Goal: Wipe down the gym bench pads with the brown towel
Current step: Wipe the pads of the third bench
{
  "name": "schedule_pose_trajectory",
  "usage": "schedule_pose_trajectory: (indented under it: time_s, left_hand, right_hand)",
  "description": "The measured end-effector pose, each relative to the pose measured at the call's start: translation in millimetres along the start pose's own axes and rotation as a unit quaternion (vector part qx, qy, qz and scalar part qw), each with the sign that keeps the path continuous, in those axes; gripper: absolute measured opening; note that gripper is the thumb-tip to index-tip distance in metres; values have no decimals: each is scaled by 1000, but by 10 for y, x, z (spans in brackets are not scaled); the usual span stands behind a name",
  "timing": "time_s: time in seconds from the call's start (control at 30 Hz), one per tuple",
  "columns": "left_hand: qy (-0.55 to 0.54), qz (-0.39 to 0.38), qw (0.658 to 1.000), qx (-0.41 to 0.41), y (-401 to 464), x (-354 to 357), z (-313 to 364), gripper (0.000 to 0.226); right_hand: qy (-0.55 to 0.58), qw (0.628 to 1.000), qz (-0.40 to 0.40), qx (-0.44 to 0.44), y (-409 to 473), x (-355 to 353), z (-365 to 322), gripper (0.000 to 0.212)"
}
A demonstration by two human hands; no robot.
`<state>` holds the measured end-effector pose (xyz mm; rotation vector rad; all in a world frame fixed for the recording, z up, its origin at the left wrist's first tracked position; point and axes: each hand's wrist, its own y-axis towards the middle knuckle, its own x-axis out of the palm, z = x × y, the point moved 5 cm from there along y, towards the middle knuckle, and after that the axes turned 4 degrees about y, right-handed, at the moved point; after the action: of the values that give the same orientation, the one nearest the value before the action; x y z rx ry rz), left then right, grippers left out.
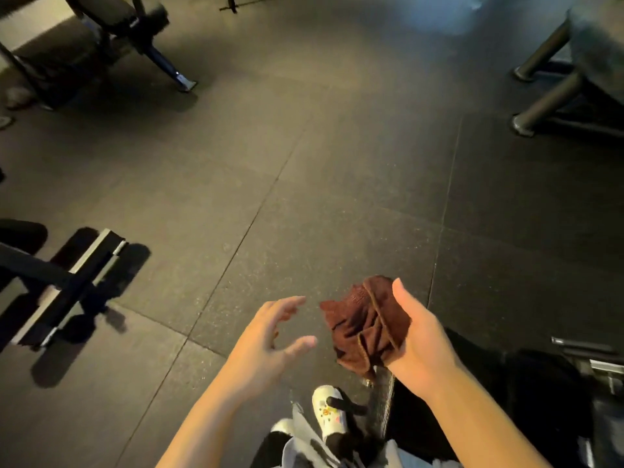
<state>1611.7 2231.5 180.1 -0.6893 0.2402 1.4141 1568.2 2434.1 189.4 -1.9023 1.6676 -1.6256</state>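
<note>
The brown towel [366, 327] is bunched up in my right hand [420, 336], held in front of me above the dark floor. My left hand [270, 336] hovers just to the towel's left, fingers spread and curled, holding nothing and a small gap away from the cloth. A black gym bench [114, 18] stands at the far upper left. Another dark padded bench [597, 45] shows at the upper right edge. A black pad [472, 383] lies low at the right, partly hidden behind my right forearm.
Dark rubber floor tiles [304, 180] fill the middle. A black bench frame with a metal foot bar [67, 285] lies at the left. Grey metal legs [547, 99] stand at the upper right. My white shoe [329, 410] shows at the bottom.
</note>
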Motion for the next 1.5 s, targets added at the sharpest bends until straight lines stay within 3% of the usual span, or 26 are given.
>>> schedule_pose_trajectory:
  time_s: [0.07, 0.2, 0.37, 0.47, 0.53, 0.67, 0.73, 0.83, 0.93, 1.07, 1.17, 1.23, 1.33, 1.4, 1.5]
  left_hand:
    - [-25, -18, 999, 17, 267, -99, 67, 73]
    - [-59, -65, 995, 54, 875, -270, 157, 30]
    - [-120, -171, 974, 93, 1546, -556, 209, 35]
    - [-69, -204, 967, 137, 1976, -863, 248, 39]
    - [-35, -209, 963, 166, 2222, -1043, 231, 45]
    - [-22, -205, 962, 178, 2672, -1260, 217, 43]
    - [-18, -206, 965, 162, 2880, -1243, 247, 30]
    - [-15, -213, 964, 156, 3205, -1129, 382, 12]
    - [1, -264, 949, 175, 3482, -950, 685, 7]
    - [56, -294, 920, 253, 3863, -728, 1089, 7]
    - [89, -301, 916, 251, 4238, -550, 1377, 14]
    - [95, -292, 919, 246, 4509, -463, 1628, 19]
    - [124, -323, 896, 279, 4844, -248, 2139, 13]
    - [121, -338, 876, 323, 4964, -52, 2530, 5]
    - [140, -367, 839, 376, 5017, 338, 3056, 18]
  right_hand:
    - [-28, 999, -13, -24, 74, 251, -149, 52]
    - [-11, 998, 17, -65, 263, 487, -342, 42]
    - [11, 977, 151, -148, 516, 622, -450, 51]
    - [10, 960, 209, -185, 794, 803, -463, 44]
    - [-32, 938, 263, -223, 997, 907, -506, 34]
    - [-266, 863, 326, -280, 1218, 1076, -674, 16]
    - [-275, 862, 324, -277, 1220, 1105, -698, 22]
    - [-278, 850, 345, -285, 1144, 1016, -775, 49]
    - [-253, 863, 345, -269, 1103, 882, -948, 61]
    - [-196, 888, 353, -221, 1238, 647, -1250, 54]
    - [-151, 911, 316, -217, 1437, 445, -1665, 45]
    - [-160, 920, 280, -224, 1555, 356, -1993, 32]
    - [-213, 922, 246, -207, 1643, 260, -2500, 28]
    - [-261, 893, 292, -220, 1618, 133, -2863, 24]
    - [-336, 812, 421, -223, 1474, -105, -3286, 39]
